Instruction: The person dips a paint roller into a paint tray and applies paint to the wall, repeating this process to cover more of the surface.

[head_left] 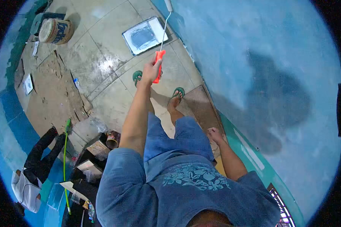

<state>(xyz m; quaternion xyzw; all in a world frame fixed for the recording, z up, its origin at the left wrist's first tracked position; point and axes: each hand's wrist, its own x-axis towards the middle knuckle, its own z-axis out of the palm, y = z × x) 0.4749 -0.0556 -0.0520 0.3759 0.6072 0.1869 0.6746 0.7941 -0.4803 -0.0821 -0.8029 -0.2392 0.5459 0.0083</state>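
Note:
My left hand is wrapped around the orange handle of a paint roller. The roller's thin wire frame runs up to a white roller head at the top edge, close to the blue wall. Beneath the wire, on the tiled floor, lies a paint tray smeared with whitish and grey-blue paint. My right hand hangs beside my shorts near the wall's green lower band, its fingers curled in with nothing visible in them.
A lettered bucket stands at upper left, near a worn brown sheet on the floor. Another person is at lower left, beside a bright green pole. Boxes and an open can sit left of me.

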